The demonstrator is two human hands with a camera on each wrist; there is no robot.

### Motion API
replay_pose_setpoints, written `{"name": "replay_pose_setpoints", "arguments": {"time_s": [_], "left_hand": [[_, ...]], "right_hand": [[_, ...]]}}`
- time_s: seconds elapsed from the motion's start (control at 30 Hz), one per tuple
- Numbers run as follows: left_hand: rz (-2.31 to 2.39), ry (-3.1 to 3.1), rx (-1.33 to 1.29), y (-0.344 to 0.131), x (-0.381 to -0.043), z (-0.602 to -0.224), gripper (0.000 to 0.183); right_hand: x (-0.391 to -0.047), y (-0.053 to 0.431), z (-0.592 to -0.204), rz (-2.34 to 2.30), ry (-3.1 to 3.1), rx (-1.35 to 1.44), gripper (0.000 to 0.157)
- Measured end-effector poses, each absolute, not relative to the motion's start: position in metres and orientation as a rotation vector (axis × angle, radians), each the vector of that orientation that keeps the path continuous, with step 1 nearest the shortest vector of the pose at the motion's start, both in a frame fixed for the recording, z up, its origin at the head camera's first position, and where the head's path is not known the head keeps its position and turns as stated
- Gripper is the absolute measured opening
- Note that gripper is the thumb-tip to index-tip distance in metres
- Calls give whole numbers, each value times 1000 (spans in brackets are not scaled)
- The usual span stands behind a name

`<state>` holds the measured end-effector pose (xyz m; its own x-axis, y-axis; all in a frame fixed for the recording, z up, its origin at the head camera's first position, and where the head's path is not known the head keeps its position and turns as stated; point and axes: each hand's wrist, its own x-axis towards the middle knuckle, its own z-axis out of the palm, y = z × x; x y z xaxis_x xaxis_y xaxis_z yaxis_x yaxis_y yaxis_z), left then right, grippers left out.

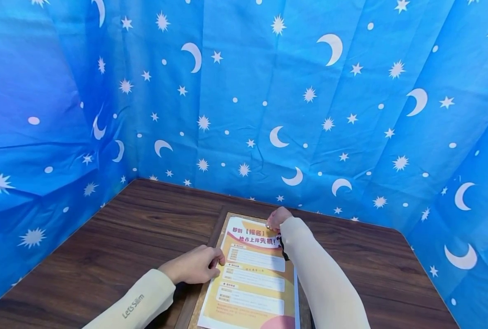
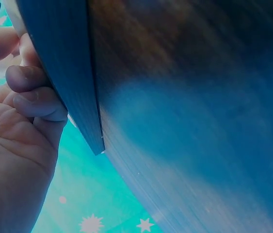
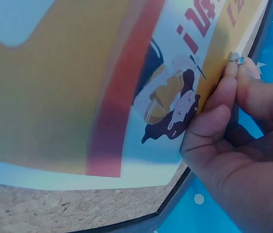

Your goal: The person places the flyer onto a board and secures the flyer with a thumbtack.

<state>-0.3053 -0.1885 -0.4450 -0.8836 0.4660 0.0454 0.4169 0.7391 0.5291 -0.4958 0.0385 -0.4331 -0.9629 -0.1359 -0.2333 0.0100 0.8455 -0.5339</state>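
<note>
A yellow and white printed poster lies on a cork board, visible as a speckled tan margin around the sheet. My right hand is at the poster's top edge, near its right corner. Between thumb and forefinger it pinches a small, shiny push pin, its tip hidden against the sheet. The other right fingers fold loosely against the paper and board edge. My left hand rests at the poster's left edge, about halfway down, thumb and forefinger touching the margin. Its remaining fingers are loosely curled.
The board lies on a dark wood-grain table, with bare wood to its left and right. A blue cloth printed with white moons and stars hangs behind the table and along both sides. A black band circles my right wrist.
</note>
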Motion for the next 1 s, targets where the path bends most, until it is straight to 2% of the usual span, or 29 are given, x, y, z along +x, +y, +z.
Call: {"name": "replay_pose_setpoints", "arguments": {"time_s": [0.87,1.0], "left_hand": [[860,2812,718,-187,-306,-441,13],[873,2791,731,-188,-307,-442,14]], "right_hand": [[-490,40,-433,-845,2791,47,22],[-491,40,-436,-877,2783,47,18]]}}
